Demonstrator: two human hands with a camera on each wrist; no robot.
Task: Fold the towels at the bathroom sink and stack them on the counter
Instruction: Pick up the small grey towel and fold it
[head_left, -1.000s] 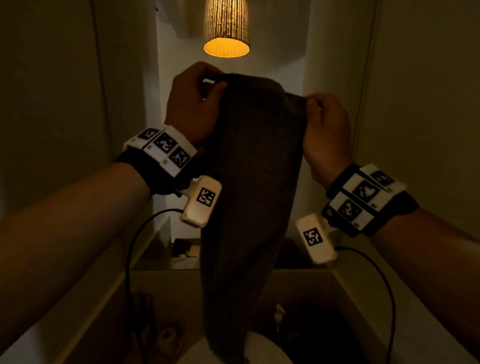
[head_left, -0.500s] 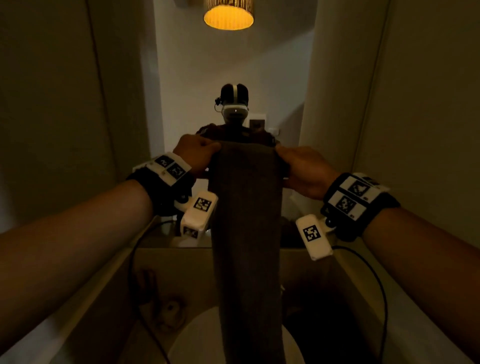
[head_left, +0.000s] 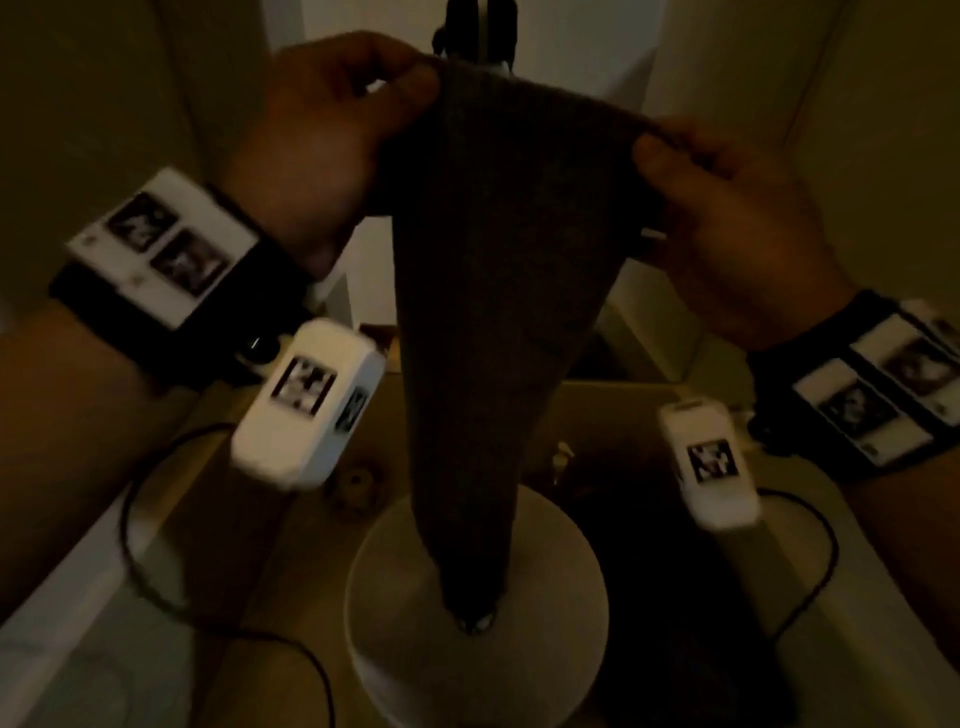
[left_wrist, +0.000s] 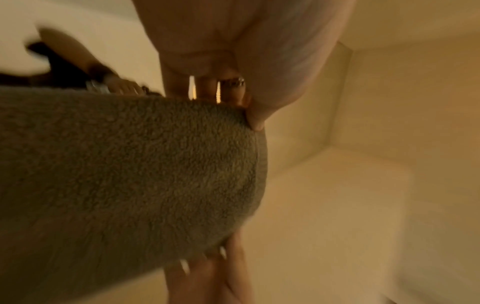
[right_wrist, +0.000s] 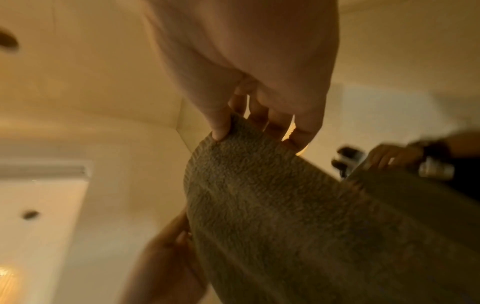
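My left hand (head_left: 332, 140) and right hand (head_left: 727, 218) each pinch a top corner of the dark towel (head_left: 498, 291), thumbs clamped on its edge. I see it hanging lengthwise, its bottom over the round white sink (head_left: 561, 597).

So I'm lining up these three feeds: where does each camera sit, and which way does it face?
Head: on the head, facing down at the towel over the sink; both forearms show.
Left wrist: looks along the left hand.
Right wrist: looks along the right hand.
All share the towel.
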